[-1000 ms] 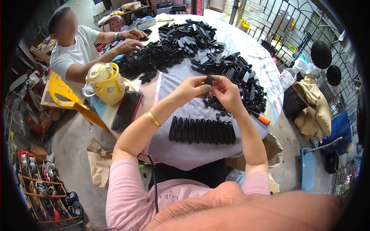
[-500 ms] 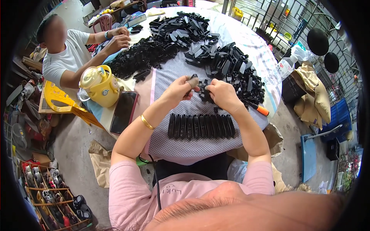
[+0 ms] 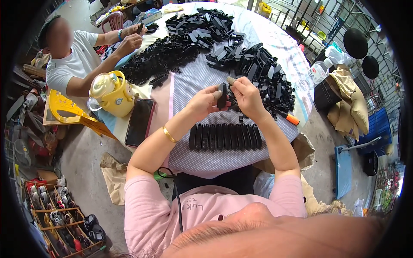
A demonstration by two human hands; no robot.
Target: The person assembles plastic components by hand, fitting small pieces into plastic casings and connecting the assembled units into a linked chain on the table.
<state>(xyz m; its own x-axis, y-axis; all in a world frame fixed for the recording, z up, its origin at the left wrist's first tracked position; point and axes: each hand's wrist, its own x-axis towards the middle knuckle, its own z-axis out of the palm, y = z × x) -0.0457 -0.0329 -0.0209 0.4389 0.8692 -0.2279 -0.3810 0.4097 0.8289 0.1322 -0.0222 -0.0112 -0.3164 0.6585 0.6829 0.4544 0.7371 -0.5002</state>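
My left hand (image 3: 204, 102) is closed around a long, narrow black plastic piece (image 3: 222, 96), held tilted up above the dotted cloth. Just to its right, my right hand (image 3: 248, 99) is pinched, thumb against forefinger; whatever sits between those fingertips is too small to make out. Nearer to me lies a neat row of similar black pieces (image 3: 226, 137), side by side. Beyond my hands spreads a heap of long black pieces (image 3: 254, 64), with a heap of smaller black parts (image 3: 279, 92) to the right.
An orange-handled tool (image 3: 292, 119) lies at the right table edge. A phone (image 3: 140, 122) and a yellow jug (image 3: 111, 94) stand at left. Across the table, a person in a white shirt (image 3: 73, 60) handles a black piece beside another dark pile (image 3: 159, 62).
My left hand has turned, bringing the long black piece upright into plain view. My right hand has risen slightly. The co-worker now holds up a black piece.
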